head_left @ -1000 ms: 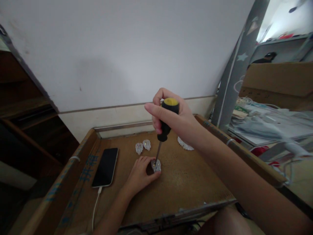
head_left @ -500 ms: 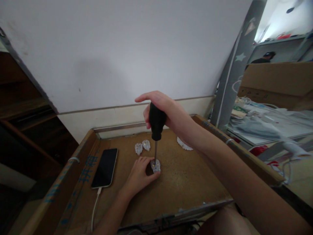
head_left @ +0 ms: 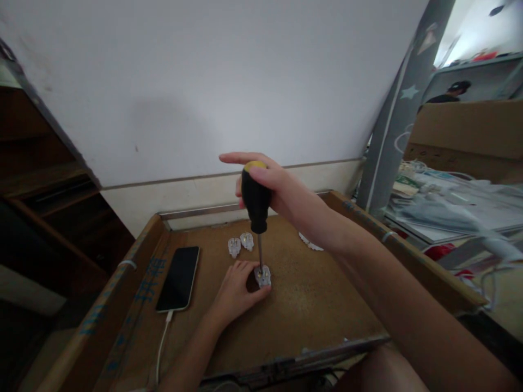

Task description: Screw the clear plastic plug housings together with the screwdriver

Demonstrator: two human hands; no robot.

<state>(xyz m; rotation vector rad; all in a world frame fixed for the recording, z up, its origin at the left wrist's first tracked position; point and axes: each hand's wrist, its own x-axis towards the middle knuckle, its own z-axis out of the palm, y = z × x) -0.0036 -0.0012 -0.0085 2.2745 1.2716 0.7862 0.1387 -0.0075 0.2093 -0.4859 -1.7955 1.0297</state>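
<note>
White panel: I am facing a broad pale surface (head_left: pixel 196 92) that is rising beyond both hands.
Cardboard tray: The brown cardboard tray (head_left: pixel 318 299) is lying beneath the hands, its raised sides flanking them.
Right hand: From my remote seat, I am seeing the right hand (head_left: pixel 281 185) gripping a screwdriver (head_left: pixel 256 200), thumb lying over the yellow cap, index finger stretching out free.
Left hand: The left hand (head_left: pixel 236 288) is resting on the cardboard, thumb and index finger bracketing a small clear piece (head_left: pixel 263 277).
Phone: A dark-screened phone (head_left: pixel 178 279) is lying left of the left hand, a white cable (head_left: pixel 160 345) trailing from it.
Loose pieces: Two similar clear pieces (head_left: pixel 234 247) are sitting just beyond the left fingers; more clear plastic (head_left: pixel 312 243) is showing partly behind the right forearm.
Held piece: It is lying below the right hand, the near-upright shaft meeting it beside brassy spots. I am reading this as screwdriving in hand.
Shaft tip: I cannot tell whether it is seating in a screw; my judgement is that the next move is calling for straight pressure, a steady twist and a firm left pinch.
</note>
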